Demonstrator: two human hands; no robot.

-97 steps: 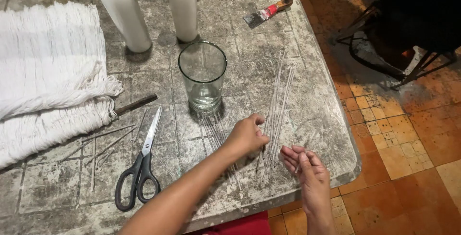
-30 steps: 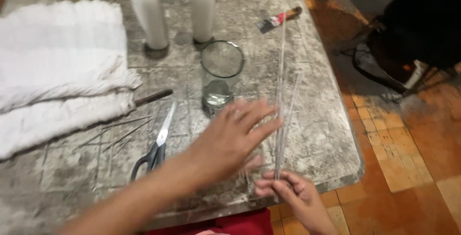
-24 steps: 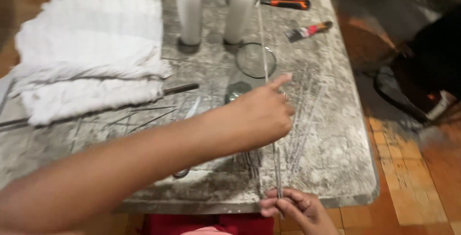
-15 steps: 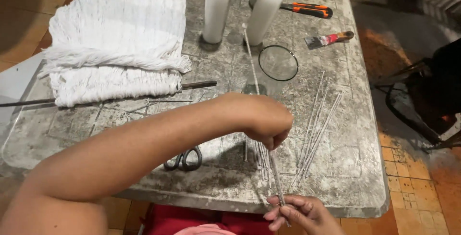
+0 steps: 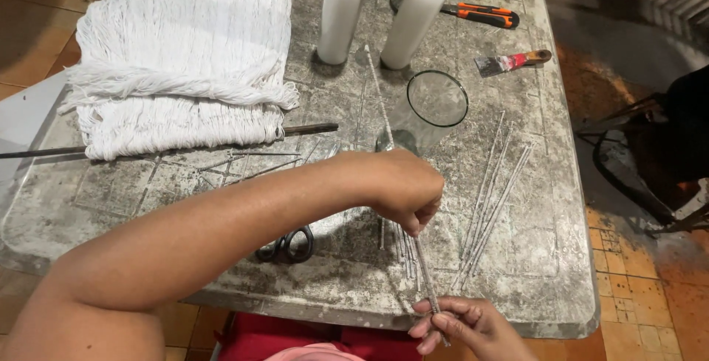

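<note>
A long thin waxed wick runs from near the candles down to the table's front edge. My left hand reaches across from the left and pinches this wick in its lower half, fingertips closed around it. My right hand holds the wick's lower end between thumb and fingers just past the table's edge. An empty clear glass stands right behind my left hand. Several more waxed wicks lie loose on the table to the right of my hands.
Black-handled scissors lie partly under my left forearm. A white string bundle with a metal rod fills the left. Two tall white candles stand at the back, an orange-handled knife and a scraper beside them. The grey table ends at the right over tiled floor.
My left hand has come down along the wick from near the glass toward my right hand. The view has shifted, showing more of the table's left side.
</note>
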